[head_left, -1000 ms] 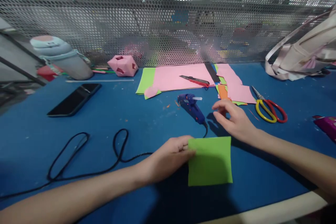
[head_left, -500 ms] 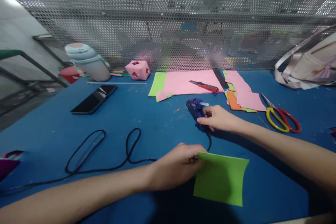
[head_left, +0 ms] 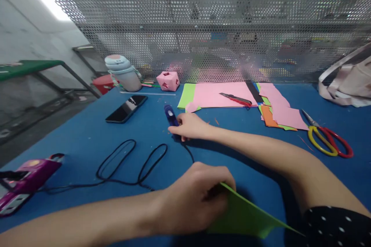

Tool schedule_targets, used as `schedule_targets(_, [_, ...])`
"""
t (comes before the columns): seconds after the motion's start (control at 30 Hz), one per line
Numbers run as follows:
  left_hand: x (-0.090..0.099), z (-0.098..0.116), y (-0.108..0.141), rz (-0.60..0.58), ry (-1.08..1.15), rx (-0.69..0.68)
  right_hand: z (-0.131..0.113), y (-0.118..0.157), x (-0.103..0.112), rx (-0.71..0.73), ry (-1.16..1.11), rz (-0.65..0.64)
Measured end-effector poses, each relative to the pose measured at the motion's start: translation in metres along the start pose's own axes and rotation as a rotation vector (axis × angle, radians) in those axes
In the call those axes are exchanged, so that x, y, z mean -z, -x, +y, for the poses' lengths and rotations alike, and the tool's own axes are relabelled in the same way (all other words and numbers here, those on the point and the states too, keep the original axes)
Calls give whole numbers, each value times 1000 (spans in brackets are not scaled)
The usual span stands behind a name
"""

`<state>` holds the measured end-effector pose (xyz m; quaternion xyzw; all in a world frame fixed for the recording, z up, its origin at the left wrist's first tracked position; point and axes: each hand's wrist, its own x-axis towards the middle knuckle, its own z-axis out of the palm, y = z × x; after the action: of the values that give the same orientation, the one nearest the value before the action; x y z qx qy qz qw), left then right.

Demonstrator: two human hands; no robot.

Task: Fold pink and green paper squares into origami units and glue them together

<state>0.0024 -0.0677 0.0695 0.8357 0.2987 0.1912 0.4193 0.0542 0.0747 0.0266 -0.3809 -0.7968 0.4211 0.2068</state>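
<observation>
My right hand is closed round the handle of a small dark blue glue gun, over the middle of the table. From the gun's lower end a black cord runs left in loose loops. Nearer the camera, my left hand pinches a piece of green paper at its edge. The paper is tilted, seen almost edge-on, and partly hidden by the fingers.
A phone, a bottle and a pink folded-paper shape lie to the left and back. Behind are pink sheets under a utility knife. Scissors lie right; a purple power strip sits left.
My right hand has carried the glue gun to the left, turning it. My left hand has come nearer the camera, and the green paper has tipped from face-on to nearly edge-on. The view has shifted left.
</observation>
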Motion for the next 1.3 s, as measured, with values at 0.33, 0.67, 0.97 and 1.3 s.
schedule_targets(0.33, [6, -12, -9, 71, 114, -81, 4, -64, -31, -36, -113, -7])
schedule_targets(0.67, [0, -38, -20, 288, 400, 274, 20, 5, 12, 5, -328, 64])
schedule_targets(0.97, [8, -84, -53, 459, 789, 406, 78, 119, 82, -233, -645, 299])
schedule_targets(1.3, [14, -94, -70, 448, 641, 380, 91, 133, 84, -179, -495, 299])
